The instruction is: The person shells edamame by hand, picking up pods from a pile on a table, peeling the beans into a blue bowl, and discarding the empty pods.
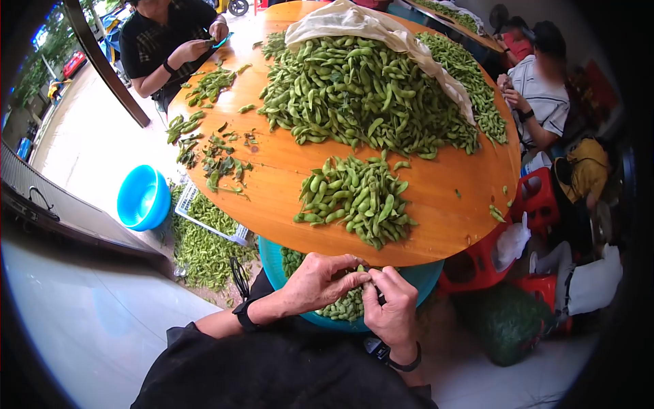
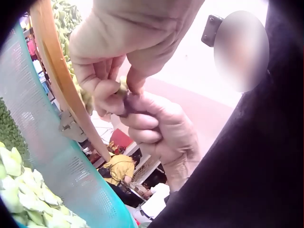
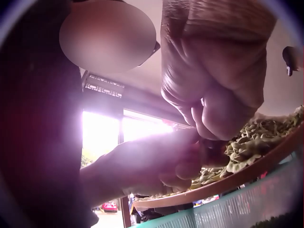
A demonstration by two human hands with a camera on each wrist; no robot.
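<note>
Over a teal basket at the table's near edge, both hands meet around one small green bean pod. My left hand pinches the pod between thumb and fingers. From the other side, my right hand grips it with curled fingers. The left wrist view shows the pod as a light green bit between the fingertips, mostly hidden. Green beans lie in the basket below. Just beyond the hands, a small heap of pods sits on the wooden table.
A big mound of pods under a cream cloth sack covers the far table. Leaf scraps lie left. A blue basin and spilled pods are on the floor. Red stools stand right. Other people sit around the table.
</note>
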